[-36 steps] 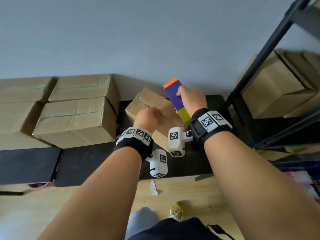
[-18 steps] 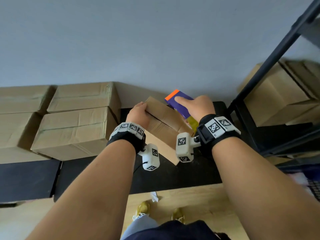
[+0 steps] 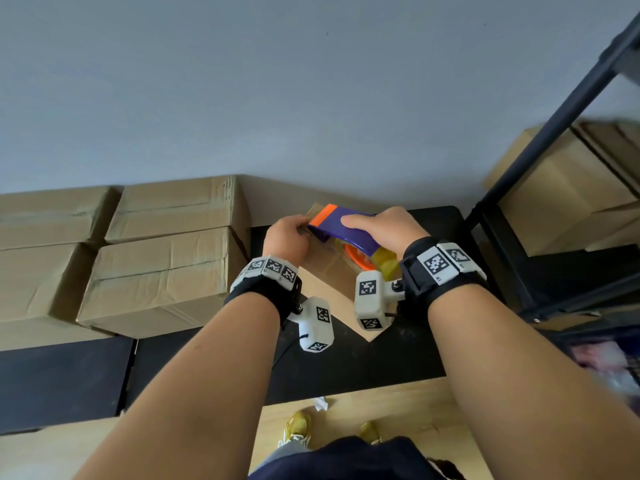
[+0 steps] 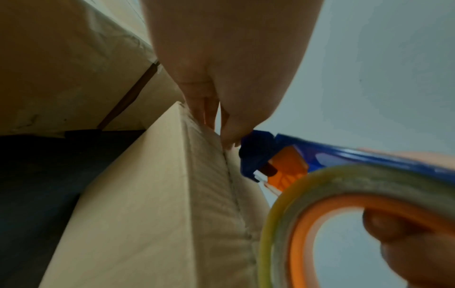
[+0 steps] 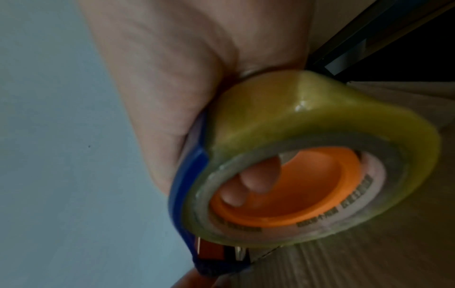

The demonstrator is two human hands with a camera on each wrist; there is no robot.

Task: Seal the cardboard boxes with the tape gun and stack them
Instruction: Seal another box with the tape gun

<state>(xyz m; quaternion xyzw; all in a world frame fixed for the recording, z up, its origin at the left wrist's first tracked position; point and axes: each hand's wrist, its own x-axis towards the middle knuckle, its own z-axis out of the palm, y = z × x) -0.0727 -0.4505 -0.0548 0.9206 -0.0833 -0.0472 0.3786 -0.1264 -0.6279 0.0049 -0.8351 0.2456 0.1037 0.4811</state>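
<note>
Sealing step in hand: my right hand (image 3: 382, 230) grips the tape gun (image 3: 341, 230) against the box (image 3: 332, 271) top's far end, my left hand (image 3: 287, 237) pinches that edge beside it; next, I judge, draw the gun toward me along the seam.

Tape gun (image 3: 349, 233) on the tilted box (image 3: 332, 282), stacked boxes (image 3: 166, 258) left, shelf rack (image 3: 540, 140) right.

head: bright, even, edges blurred | wrists: dim, soft focus, wide-angle distortion
</note>
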